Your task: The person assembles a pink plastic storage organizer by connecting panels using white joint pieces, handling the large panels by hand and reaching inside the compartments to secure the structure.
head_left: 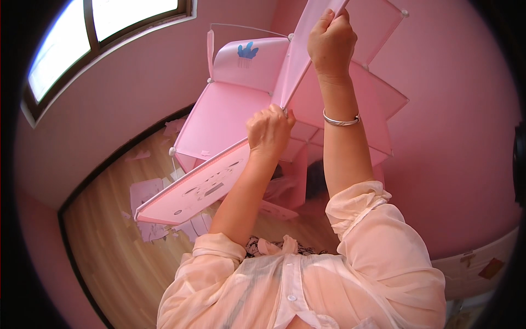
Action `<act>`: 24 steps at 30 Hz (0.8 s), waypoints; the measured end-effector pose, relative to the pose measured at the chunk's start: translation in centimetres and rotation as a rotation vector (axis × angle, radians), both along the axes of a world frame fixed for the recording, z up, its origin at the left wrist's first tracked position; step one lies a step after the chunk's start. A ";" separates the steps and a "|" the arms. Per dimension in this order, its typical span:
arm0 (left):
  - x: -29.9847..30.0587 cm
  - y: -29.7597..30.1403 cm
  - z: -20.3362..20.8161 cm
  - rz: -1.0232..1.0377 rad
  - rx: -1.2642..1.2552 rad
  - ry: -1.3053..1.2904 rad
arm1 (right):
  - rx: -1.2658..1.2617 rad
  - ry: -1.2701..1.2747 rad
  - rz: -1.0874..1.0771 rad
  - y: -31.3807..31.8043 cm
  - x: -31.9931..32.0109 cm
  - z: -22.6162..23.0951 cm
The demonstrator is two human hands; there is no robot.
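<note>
A pink cube storage cabinet (219,118), built from thin panels on wire frames with white corner connectors, stands in front of me. My right hand (333,45) is raised high, its fingers wrapped round the edge of an upright pink panel (302,52). Lower and to the left, my left hand (268,129) is closed at the bottom corner of that same panel, by a joint its fingers partly hide. Below the left hand, a door panel with a printed cartoon face (208,183) hangs tilted outward. Behind it, the dark contents of the cabinet are hard to make out.
Pink panels and torn scraps (147,192) lie on the wood floor (98,230) at left. A back panel with a blue crown print (249,50) rises at the cabinet's far side. A window (60,52) is at upper left; a pink wall (444,137) borders the right.
</note>
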State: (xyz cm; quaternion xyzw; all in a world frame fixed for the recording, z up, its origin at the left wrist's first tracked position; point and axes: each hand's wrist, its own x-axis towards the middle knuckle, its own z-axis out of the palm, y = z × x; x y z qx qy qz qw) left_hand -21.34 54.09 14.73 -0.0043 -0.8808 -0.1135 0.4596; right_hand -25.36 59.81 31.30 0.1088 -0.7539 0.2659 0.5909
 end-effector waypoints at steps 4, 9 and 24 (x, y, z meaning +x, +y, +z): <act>0.4 -0.1 0.5 -0.030 0.086 -0.139 | 0.043 0.044 -0.029 -0.4 -0.7 0.1; 3.9 -2.8 0.2 -0.075 0.030 -0.102 | 0.059 -0.030 0.031 -1.0 0.3 -0.5; 19.6 -10.5 0.6 -0.332 0.021 -0.916 | 0.108 -0.645 0.345 3.2 9.6 -10.6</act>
